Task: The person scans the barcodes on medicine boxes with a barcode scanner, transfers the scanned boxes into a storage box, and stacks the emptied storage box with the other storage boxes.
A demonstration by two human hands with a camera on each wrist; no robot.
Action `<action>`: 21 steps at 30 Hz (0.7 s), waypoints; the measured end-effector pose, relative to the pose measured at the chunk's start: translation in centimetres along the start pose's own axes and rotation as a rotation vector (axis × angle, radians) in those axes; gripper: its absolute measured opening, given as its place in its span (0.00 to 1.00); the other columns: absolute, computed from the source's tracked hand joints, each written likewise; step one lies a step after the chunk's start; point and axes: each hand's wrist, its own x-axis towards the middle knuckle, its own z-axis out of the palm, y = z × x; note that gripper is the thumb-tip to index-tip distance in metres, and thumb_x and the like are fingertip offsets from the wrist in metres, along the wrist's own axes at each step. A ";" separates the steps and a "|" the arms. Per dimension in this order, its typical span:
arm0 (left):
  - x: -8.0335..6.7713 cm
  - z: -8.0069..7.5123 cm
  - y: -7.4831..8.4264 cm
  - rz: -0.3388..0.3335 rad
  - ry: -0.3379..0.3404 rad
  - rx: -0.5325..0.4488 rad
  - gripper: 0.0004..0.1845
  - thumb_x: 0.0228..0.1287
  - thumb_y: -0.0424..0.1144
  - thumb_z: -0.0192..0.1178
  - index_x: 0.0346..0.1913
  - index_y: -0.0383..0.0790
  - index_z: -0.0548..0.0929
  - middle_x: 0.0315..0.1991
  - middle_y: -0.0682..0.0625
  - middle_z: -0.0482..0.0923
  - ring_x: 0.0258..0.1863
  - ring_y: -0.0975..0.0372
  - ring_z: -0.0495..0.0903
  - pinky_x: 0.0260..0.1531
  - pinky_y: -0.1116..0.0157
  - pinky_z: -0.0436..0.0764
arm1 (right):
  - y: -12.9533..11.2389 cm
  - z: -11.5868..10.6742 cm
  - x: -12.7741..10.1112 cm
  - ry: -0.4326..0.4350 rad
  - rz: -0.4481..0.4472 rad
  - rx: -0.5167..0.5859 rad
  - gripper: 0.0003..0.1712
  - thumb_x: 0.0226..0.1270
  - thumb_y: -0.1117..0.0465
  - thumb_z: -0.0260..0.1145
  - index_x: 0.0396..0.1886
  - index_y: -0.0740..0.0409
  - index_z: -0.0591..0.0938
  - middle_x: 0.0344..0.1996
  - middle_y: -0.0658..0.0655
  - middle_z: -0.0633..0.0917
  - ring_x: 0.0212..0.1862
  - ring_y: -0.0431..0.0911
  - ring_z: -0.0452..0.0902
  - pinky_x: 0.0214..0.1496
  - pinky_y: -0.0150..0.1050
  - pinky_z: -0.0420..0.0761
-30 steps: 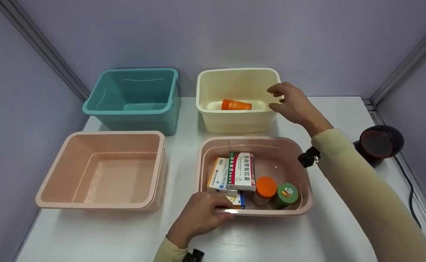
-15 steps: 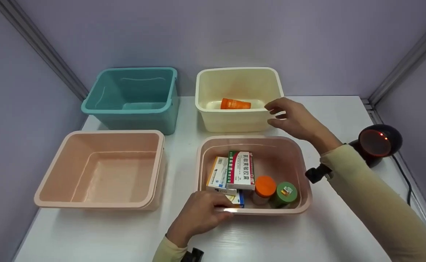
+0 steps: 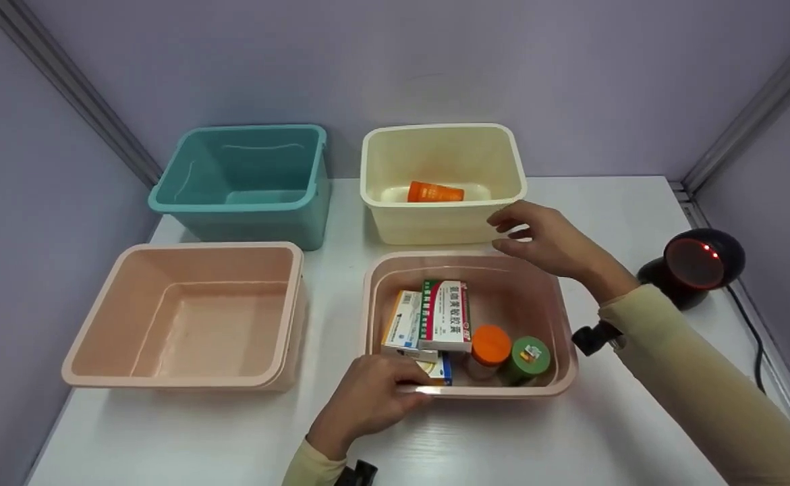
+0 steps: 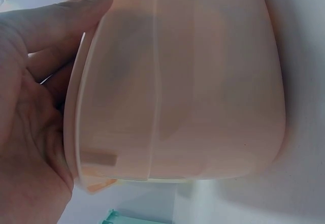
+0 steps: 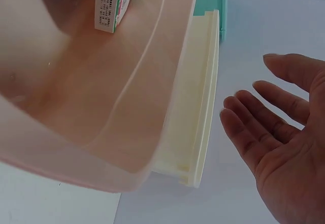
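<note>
In the head view my left hand (image 3: 374,398) grips the front rim of a pink bin (image 3: 502,392) at its left part. The left wrist view shows the thumb (image 4: 76,16) outside the rim and fingers over it. Inside lie a green, white and red medicine box (image 3: 450,317), a white medicine box (image 3: 405,320) and a partly hidden blue and yellow box (image 3: 444,369). An orange-lidded jar (image 3: 491,345) and a green-lidded jar (image 3: 530,358) stand at the right. My right hand (image 3: 546,243), holding nothing, hovers with relaxed fingers near the bin's back right corner.
A cream bin (image 3: 445,226) behind holds an orange bottle or cup (image 3: 435,192) lying on its side. At the left stand a teal bin (image 3: 253,223) and a second pink bin (image 3: 172,380). A black scanner-like device (image 3: 703,260) with red lights and a cable sits at the right.
My right hand has drawn back from the cream bin's right rim, downward toward the pink bin. Red lights have come on in the black device. My left hand keeps its hold.
</note>
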 end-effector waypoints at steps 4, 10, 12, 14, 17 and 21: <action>-0.1 0.2 -0.1 0.003 0.008 0.007 0.05 0.55 0.40 0.73 0.35 0.51 0.90 0.34 0.66 0.82 0.36 0.71 0.78 0.38 0.68 0.76 | 0.2 0.1 -0.7 -0.016 -0.009 0.005 0.20 0.67 0.63 0.66 0.58 0.63 0.77 0.53 0.60 0.79 0.55 0.56 0.75 0.59 0.53 0.73; -0.1 0.2 0.0 -0.005 0.002 0.003 0.04 0.56 0.41 0.72 0.35 0.52 0.90 0.33 0.66 0.82 0.36 0.71 0.77 0.37 0.68 0.76 | 0.2 0.3 -1.9 -0.026 -0.008 0.004 0.21 0.67 0.63 0.67 0.58 0.63 0.78 0.52 0.59 0.80 0.55 0.56 0.76 0.54 0.54 0.76; -0.1 0.2 0.0 -0.008 0.001 0.005 0.04 0.56 0.41 0.72 0.35 0.52 0.90 0.33 0.66 0.82 0.35 0.71 0.77 0.37 0.68 0.76 | 0.2 0.4 -2.3 -0.038 0.006 0.001 0.21 0.67 0.62 0.67 0.58 0.62 0.78 0.52 0.58 0.80 0.54 0.54 0.77 0.54 0.53 0.77; -0.1 0.2 0.0 -0.009 0.001 0.008 0.04 0.56 0.41 0.72 0.35 0.52 0.90 0.33 0.66 0.82 0.36 0.71 0.78 0.38 0.67 0.76 | 0.2 0.4 -2.6 -0.052 0.014 0.010 0.20 0.67 0.62 0.67 0.57 0.61 0.79 0.51 0.57 0.80 0.54 0.53 0.77 0.54 0.52 0.76; -0.1 0.2 0.0 -0.006 0.003 0.009 0.04 0.56 0.41 0.72 0.35 0.51 0.90 0.34 0.66 0.82 0.36 0.71 0.78 0.38 0.67 0.76 | 0.1 0.5 -3.2 -0.065 0.025 0.032 0.19 0.68 0.61 0.67 0.57 0.60 0.79 0.50 0.57 0.81 0.54 0.53 0.77 0.56 0.52 0.76; -0.1 0.2 -0.1 -0.003 0.006 0.003 0.04 0.56 0.40 0.72 0.35 0.51 0.90 0.34 0.67 0.82 0.36 0.71 0.78 0.39 0.67 0.77 | -0.1 0.4 -4.3 -0.082 0.024 0.043 0.18 0.67 0.63 0.67 0.56 0.60 0.79 0.49 0.57 0.81 0.54 0.54 0.77 0.57 0.52 0.75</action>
